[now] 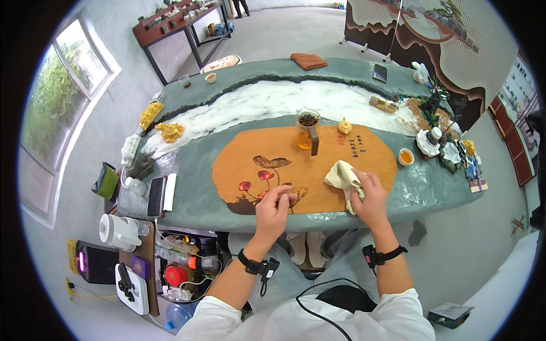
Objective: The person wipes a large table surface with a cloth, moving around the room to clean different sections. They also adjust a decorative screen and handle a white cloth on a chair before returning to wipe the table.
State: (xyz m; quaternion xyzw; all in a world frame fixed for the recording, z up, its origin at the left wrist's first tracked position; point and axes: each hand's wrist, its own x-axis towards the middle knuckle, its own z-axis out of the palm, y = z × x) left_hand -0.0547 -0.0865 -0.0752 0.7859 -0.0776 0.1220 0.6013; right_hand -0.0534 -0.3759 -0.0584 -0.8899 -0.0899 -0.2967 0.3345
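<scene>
My right hand (369,199) grips a crumpled cream cloth (340,174) above the right part of an orange tea mat (243,149). The mat bears printed lotus flowers and some writing. Over its lower edge hovers my left hand (274,209), fingers loosely curled and nothing in them. Near the mat's far edge stands a glass teapot (304,137) with a dark handle, amber tea below and dark leaves in its upper part. To its right sits a small yellow clay teapot (344,126). A white cup of tea (406,157) rests on the table just off the mat's right edge.
On the green-grey table (192,192), a phone (156,197) and golden ornaments (169,131) lie left. A miniature landscape (431,106) stands right. A brown folded cloth (308,61) and second phone (380,73) lie at the far side. A side stand holds a white kettle (117,232).
</scene>
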